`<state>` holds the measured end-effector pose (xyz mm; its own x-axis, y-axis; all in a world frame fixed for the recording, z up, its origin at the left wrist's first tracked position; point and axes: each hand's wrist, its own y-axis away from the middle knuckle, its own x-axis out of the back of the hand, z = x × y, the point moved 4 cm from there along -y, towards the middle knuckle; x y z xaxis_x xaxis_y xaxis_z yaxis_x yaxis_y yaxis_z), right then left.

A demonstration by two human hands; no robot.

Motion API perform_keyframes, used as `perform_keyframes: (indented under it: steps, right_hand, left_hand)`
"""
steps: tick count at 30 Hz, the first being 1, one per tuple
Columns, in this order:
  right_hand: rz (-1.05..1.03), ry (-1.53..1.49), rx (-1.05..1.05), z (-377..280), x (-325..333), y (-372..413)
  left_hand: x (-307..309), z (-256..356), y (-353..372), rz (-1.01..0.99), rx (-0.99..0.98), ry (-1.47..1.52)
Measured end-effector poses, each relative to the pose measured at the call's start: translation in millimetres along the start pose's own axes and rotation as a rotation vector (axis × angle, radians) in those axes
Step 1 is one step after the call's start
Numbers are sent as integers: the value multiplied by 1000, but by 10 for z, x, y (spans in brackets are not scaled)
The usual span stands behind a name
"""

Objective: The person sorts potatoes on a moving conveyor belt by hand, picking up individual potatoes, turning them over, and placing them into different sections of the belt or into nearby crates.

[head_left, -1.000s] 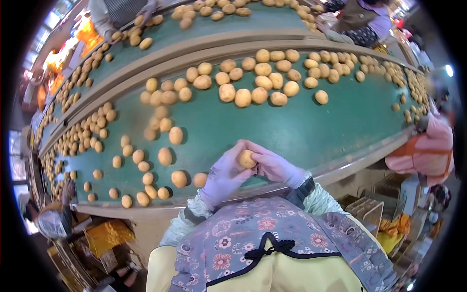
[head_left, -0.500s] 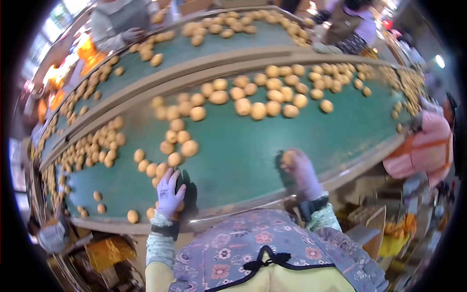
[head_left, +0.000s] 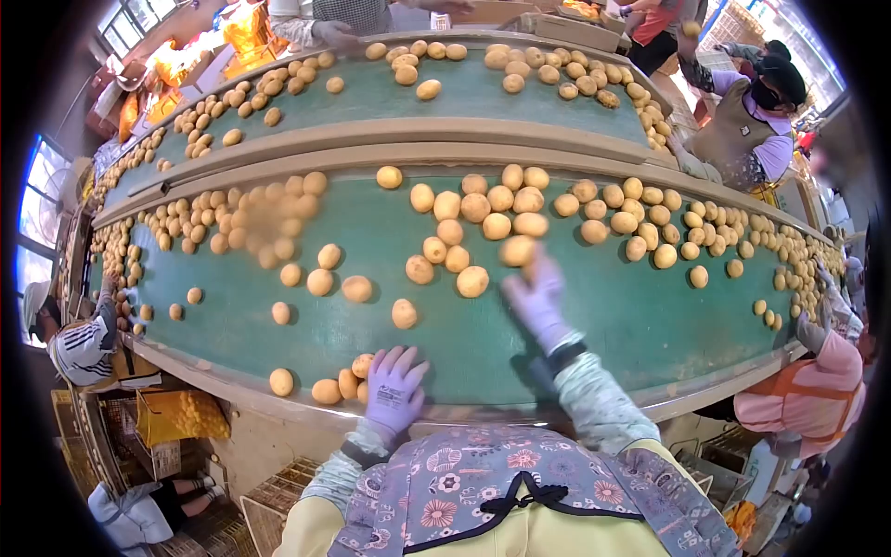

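Observation:
Many round, yellowish potatoes lie on the green belt (head_left: 464,362). My left hand (head_left: 394,388), in a lavender glove, rests at the belt's near edge with its fingers stretched out. Just left of it sits a small row of potatoes (head_left: 327,391), one partly hidden by the fingers. My right hand (head_left: 540,299), gloved alike and blurred by motion, reaches forward over the belt. Its fingers are around the near side of a potato (head_left: 517,251), beside a loose cluster of potatoes (head_left: 497,226).
A second belt (head_left: 520,107) with potatoes runs behind a raised divider (head_left: 371,146). Co-workers stand at the far side, including a person in an apron (head_left: 733,130). A person in pink (head_left: 803,399) works at the right. Crates (head_left: 278,501) stand below the near edge.
My right hand has moved forward to the potato cluster. My left hand has drawn back to the near edge. The view has shifted, and the potatoes lie in different places.

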<state>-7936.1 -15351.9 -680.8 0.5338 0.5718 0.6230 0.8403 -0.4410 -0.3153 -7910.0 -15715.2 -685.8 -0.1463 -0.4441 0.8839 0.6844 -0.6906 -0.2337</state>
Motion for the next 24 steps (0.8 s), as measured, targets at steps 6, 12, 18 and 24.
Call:
perform_keyframes:
  steps: [6, 12, 18, 24]
  right_hand:
    - [-420, -282, 339, -1097, -1094, 567]
    - [-21, 200, 309, -964, -886, -1026]
    - [-235, 458, 360, -728, -1351, -821]
    - [-576, -23, 146, -1156, -1103, 286]
  left_hand:
    - [654, -1833, -20, 186, 123, -307]
    - [1099, -2381, -431, 332, 288, -247]
    - [386, -966, -1153, -37, -220, 65]
    - [554, -2801, -722, 31, 72, -118]
